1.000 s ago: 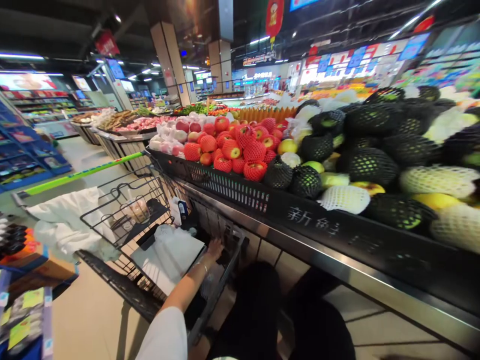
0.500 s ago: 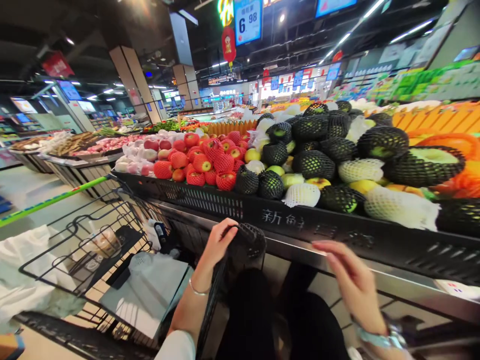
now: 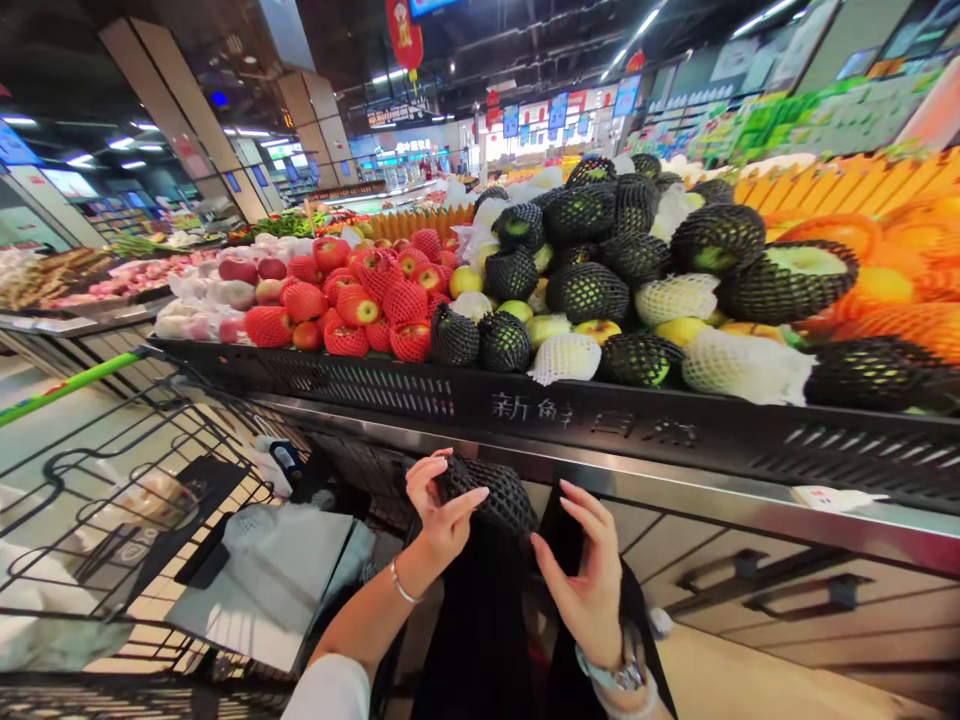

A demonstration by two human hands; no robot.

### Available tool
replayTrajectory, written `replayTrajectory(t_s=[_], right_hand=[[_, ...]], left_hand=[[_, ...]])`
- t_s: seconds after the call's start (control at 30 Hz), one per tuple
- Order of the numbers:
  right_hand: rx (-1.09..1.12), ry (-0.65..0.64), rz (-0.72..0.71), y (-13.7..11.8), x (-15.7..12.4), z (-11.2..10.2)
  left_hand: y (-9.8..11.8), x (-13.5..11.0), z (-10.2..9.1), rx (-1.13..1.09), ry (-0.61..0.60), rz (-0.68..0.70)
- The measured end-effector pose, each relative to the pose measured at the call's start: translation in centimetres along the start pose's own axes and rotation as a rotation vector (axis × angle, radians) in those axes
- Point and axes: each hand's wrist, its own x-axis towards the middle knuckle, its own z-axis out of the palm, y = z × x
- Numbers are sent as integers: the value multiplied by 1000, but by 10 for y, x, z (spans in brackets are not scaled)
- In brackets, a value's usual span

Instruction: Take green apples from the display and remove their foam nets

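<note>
A black foam net sleeve (image 3: 495, 490), the kind that wraps the fruit here, hangs in front of the display's metal edge. My left hand (image 3: 442, 515) grips its left end between thumb and fingers. Whether a fruit sits inside the net I cannot tell. On the other side, my right hand (image 3: 589, 570) is open, thumb and fingers apart, its thumb close to the sleeve's right end. Melon-like fruits in black nets (image 3: 589, 290) are heaped on the stand beyond my hands, beside apples in red nets (image 3: 364, 300).
A black shopping cart (image 3: 82, 470) stands at the left, holding a grey flat bag (image 3: 262, 580). The display's black slotted wall (image 3: 450, 395) runs across in front of me. Orange-netted fruit (image 3: 900, 280) lies at the right. A white tag (image 3: 836, 497) is on the metal edge.
My right hand has moved left, close to the net sleeve. The sleeve is now stretched out more to the right from my left hand. The view has turned slightly right and down.
</note>
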Motion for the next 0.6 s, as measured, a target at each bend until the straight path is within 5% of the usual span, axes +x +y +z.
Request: replayTrajectory(t_s=[0.13, 0.23, 0.33, 0.43, 0.6], right_hand=[[122, -95, 38, 7, 1, -3], [109, 168, 11, 10, 5, -9], [54, 399, -24, 10, 6, -11], [-12, 472, -83, 10, 6, -8], [-80, 674, -49, 15, 9, -3]], left_hand=[[2, -9, 15, -196, 8, 114], [0, -15, 22, -284, 112, -7], [-1, -10, 18, -418, -124, -188], [3, 4, 7, -469, -439, -195], [19, 20, 1, -298, -482, -13]])
